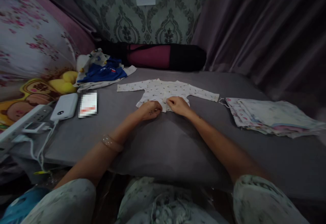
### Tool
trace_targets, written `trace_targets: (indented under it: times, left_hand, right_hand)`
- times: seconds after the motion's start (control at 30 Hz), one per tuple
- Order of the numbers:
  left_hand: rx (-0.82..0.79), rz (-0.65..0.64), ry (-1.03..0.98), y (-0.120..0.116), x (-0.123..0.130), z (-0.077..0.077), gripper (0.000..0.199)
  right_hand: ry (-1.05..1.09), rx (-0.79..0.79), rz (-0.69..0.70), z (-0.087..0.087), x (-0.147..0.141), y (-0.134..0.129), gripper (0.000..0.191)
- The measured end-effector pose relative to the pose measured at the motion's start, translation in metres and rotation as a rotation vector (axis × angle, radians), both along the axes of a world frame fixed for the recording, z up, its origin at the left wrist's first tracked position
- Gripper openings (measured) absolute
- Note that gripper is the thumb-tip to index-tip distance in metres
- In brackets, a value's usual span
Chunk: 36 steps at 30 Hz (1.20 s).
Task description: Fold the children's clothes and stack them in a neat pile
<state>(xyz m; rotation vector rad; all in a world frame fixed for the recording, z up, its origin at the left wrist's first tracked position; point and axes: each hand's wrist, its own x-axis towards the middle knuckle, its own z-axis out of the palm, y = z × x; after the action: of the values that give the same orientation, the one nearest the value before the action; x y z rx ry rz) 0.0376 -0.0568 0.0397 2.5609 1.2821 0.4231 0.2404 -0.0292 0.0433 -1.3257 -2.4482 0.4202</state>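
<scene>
A small white long-sleeved baby shirt (163, 90) with a tiny print lies face up and flat, both sleeves stretched out to the sides. At its lower hem, near the front opening, my left hand (152, 110) has its fingers curled in against the fabric. Just right of it my right hand (178, 105) pinches the shirt's front edge, thumb and forefinger together. The bit of cloth between the fingers is partly hidden by both hands.
A folded cloth stack (275, 115) lies at the right. A crumpled clothes pile (104, 69), power bank (65, 106), power strip (25, 122) with cables, blurred card (88, 104) and yellow plush toy (63, 82) are at the left. A black-and-maroon long bag (150, 56) lies behind.
</scene>
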Motion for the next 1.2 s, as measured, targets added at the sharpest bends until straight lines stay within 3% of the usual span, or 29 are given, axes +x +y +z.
trace_targets:
  times: [0.1,0.17,0.27,0.37,0.5,0.6,0.8,0.93,1.1,1.2]
  left_hand:
    - [-0.012,0.281,-0.020,0.007,-0.002,0.003,0.028]
    - [0.057,0.356,-0.052,0.016,0.002,0.001,0.032]
    - [0.142,0.236,-0.070,0.028,0.017,-0.009,0.041]
    - [0.140,0.129,0.029,0.033,0.034,-0.022,0.046]
    - [0.020,0.168,0.186,0.031,0.039,-0.033,0.054]
    - [-0.053,0.186,0.241,0.028,0.037,-0.034,0.057]
    - [-0.114,0.176,0.344,0.035,0.040,-0.021,0.057]
    - [-0.072,0.175,0.367,0.042,0.047,-0.007,0.041]
    - [0.036,0.271,0.270,0.049,0.059,-0.003,0.034]
    - [0.121,0.183,0.180,0.055,0.069,-0.010,0.029]
  right_hand:
    - [-0.057,0.009,0.116,0.006,-0.003,-0.015,0.027]
    - [-0.073,0.067,0.056,0.008,-0.001,-0.018,0.032]
    - [-0.119,0.176,-0.069,0.003,0.005,-0.009,0.042]
    - [-0.218,0.184,-0.086,-0.014,0.010,0.001,0.054]
    - [-0.256,0.105,-0.101,-0.037,0.010,0.001,0.062]
    - [-0.236,0.074,-0.106,-0.044,0.009,-0.003,0.063]
    - [-0.211,-0.086,-0.081,-0.032,0.010,0.004,0.062]
    - [-0.077,-0.194,-0.046,-0.017,0.019,0.016,0.056]
    - [0.077,-0.073,-0.155,-0.008,0.059,0.036,0.046]
    - [0.006,0.018,-0.256,-0.013,0.086,0.044,0.044]
